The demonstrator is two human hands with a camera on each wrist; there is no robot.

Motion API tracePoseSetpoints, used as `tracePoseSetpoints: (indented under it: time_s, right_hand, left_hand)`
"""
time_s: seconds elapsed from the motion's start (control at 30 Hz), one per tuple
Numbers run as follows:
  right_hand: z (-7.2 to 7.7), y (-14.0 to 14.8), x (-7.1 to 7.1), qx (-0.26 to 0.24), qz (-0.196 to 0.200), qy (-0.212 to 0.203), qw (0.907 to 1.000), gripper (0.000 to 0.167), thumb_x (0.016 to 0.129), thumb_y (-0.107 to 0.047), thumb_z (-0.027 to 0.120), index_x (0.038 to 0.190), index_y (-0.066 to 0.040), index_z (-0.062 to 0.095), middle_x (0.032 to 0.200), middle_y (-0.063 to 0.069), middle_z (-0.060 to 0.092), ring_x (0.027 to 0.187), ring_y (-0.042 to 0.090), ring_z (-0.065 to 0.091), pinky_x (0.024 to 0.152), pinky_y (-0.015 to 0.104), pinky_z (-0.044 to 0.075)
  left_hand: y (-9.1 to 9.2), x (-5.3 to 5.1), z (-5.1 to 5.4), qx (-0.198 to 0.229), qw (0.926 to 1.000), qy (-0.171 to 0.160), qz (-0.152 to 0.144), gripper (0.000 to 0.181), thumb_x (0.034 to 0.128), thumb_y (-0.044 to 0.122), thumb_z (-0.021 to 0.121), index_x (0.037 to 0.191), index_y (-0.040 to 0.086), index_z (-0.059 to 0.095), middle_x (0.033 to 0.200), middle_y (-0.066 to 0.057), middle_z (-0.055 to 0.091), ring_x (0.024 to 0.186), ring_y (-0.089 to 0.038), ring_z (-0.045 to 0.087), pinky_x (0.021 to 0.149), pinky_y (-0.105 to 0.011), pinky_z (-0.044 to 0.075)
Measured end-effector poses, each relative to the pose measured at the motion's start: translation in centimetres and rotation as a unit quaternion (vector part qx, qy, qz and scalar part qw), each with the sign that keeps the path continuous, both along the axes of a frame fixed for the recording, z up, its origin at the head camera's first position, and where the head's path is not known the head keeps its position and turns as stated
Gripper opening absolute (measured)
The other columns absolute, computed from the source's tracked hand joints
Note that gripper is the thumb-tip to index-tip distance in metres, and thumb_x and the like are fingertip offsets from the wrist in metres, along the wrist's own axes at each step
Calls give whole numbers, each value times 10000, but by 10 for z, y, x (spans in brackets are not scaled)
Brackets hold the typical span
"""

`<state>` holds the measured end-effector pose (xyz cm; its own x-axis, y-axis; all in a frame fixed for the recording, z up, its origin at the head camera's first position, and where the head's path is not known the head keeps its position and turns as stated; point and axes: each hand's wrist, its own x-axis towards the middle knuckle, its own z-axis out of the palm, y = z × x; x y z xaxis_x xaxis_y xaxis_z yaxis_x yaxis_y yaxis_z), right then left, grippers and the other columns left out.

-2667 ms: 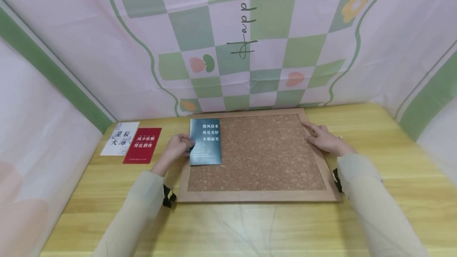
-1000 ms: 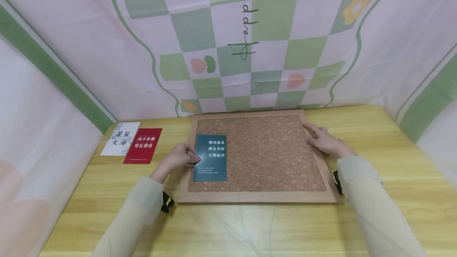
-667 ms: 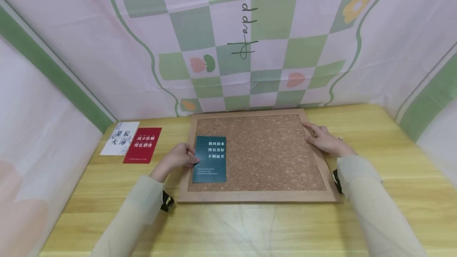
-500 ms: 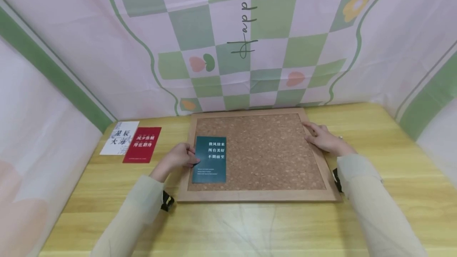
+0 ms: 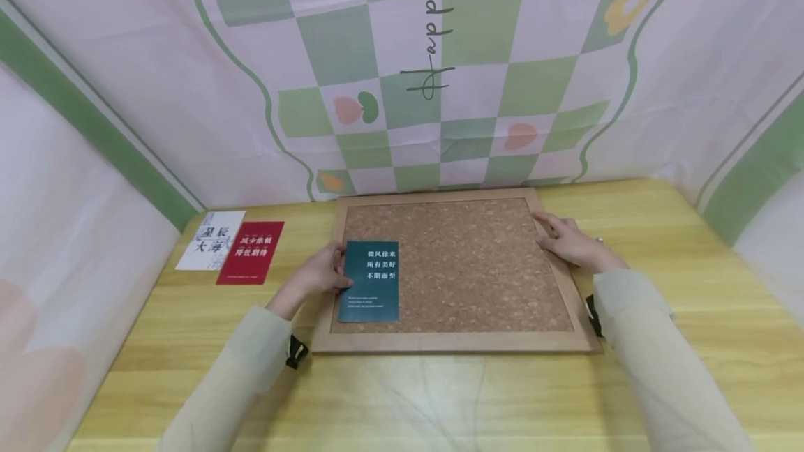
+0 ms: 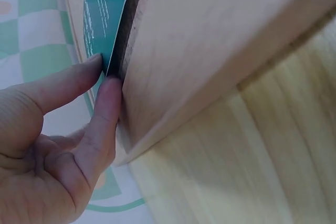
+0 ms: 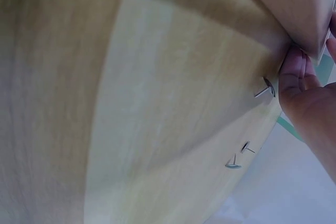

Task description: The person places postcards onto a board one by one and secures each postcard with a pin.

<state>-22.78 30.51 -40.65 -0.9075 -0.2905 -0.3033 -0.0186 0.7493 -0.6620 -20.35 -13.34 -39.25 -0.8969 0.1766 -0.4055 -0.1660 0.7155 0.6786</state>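
Observation:
A framed cork board lies on the wooden table. My left hand pinches the left edge of a dark teal card with white lettering, which is over the lower left of the cork. In the left wrist view, the thumb and a fingertip meet at the edge of the card, which is raised off the cork there. At the board's right side, my right hand grips the wooden frame. Its fingers are against the frame's side, low by the table, in the right wrist view.
Left of the board lie a white card and a red card, the red overlapping the white. Several metal thumbtacks rest on the table beside the right hand. A patterned cloth hangs behind the table.
The teal card has come down from the upper left of the board to its lower left, carried by the left hand. Lately it has barely moved. The right hand has stayed on the frame.

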Motion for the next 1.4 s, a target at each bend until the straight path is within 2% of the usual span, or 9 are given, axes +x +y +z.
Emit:
tracePoseSetpoints:
  time_s: [0.13, 0.23, 0.53, 0.67, 0.8, 0.9, 0.97, 1.1, 1.4]
  right_hand:
    - [0, 0, 0, -28, -24, -12, 10000, 598, 1036, -201, 345, 1506, 33, 60, 1378, 424, 134, 1250, 550, 174, 989, 712, 237]
    - [-1, 0, 0, -46, -37, -25, 10000, 600, 1037, -207, 343, 1507, 31, 57, 1373, 425, 133, 1247, 551, 178, 986, 713, 237]
    - [-1, 0, 1, -41, -69, -45, 10000, 598, 1037, -210, 342, 1508, 26, 60, 1369, 431, 139, 1245, 561, 195, 986, 717, 238]
    - [-1, 0, 2, -73, -89, -42, 9999, 597, 1037, -205, 344, 1508, 27, 60, 1368, 435, 136, 1245, 569, 193, 983, 720, 236]
    - [-1, 0, 2, -109, -99, -20, 9999, 596, 1037, -200, 342, 1506, 32, 59, 1378, 440, 123, 1254, 575, 175, 987, 723, 227]
    - [-1, -1, 1, -111, -96, -40, 9999, 597, 1036, -199, 343, 1508, 27, 56, 1376, 438, 121, 1251, 575, 180, 987, 722, 229]
    - [-1, -1, 1, -84, -89, -46, 9999, 598, 1037, -206, 343, 1509, 22, 56, 1370, 437, 126, 1243, 573, 193, 984, 719, 238]
    - [-2, 0, 1, -72, -104, -56, 9999, 600, 1039, -213, 343, 1512, 15, 54, 1369, 435, 128, 1242, 574, 202, 984, 716, 245]
    - [-2, 0, 0, -64, -129, -89, 9999, 604, 1041, -223, 341, 1514, 10, 47, 1382, 437, 110, 1257, 581, 184, 987, 718, 238]
  left_hand:
    - [-2, 0, 1, -30, 9998, -29, -215, 821, 838, -12, 673, 1507, 9, 197, 715, -39, 503, 602, -112, 514, 565, -225, 497]
    - [-3, -1, 3, -118, 9995, -115, -278, 799, 843, 1, 673, 1504, 16, 224, 664, -22, 503, 563, -106, 515, 564, -221, 485]
    - [-2, -5, 7, -611, 9962, -239, -565, 746, 860, 40, 670, 1493, 28, 276, 723, -52, 541, 618, -112, 520, 601, -224, 502]
    - [0, -8, 8, -693, 9951, -292, -644, 753, 860, 42, 670, 1495, 26, 267, 950, -124, 605, 631, -123, 520, 602, -225, 493]
    - [2, -11, 9, -801, 9933, -317, -769, 763, 856, 36, 669, 1496, 11, 253, 1220, -203, 568, 646, -134, 532, 608, -225, 504]
    - [3, -11, 10, -880, 9924, -372, -776, 773, 851, 33, 674, 1496, 10, 249, 1378, -243, 488, 752, -170, 592, 643, -240, 529]
    - [4, -11, 11, -946, 9917, -379, -789, 781, 845, 33, 679, 1495, 5, 247, 1460, -244, 410, 905, -214, 619, 704, -266, 551]
    - [6, -11, 12, -1072, 9905, -311, -804, 787, 831, 38, 693, 1489, 1, 262, 1508, -230, 349, 1177, -293, 545, 894, -347, 534]
    - [6, -11, 13, -1062, 9898, -144, -938, 787, 824, 42, 705, 1483, -4, 276, 1507, -222, 357, 1286, -320, 462, 1066, -438, 417]
